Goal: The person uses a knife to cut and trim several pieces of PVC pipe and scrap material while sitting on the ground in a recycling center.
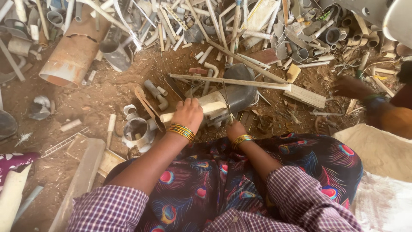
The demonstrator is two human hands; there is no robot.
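Left hand (187, 112) closed over cream pipe (201, 110), gripping near its joint with grey elbow fitting (237, 95). Right hand (235, 129) beneath pipe; grip cannot be told.

left hand (187, 112): fingers curled, gripping | right hand (235, 129): fingers tucked under

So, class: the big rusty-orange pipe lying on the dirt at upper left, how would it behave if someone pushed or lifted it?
The rusty-orange pipe is round and lies on its side, so a push would probably roll it, though the scrap pipes crowding it may stop it. It looks wide and long, so likely heavy. A crack across its top suggests it could break further if lifted.
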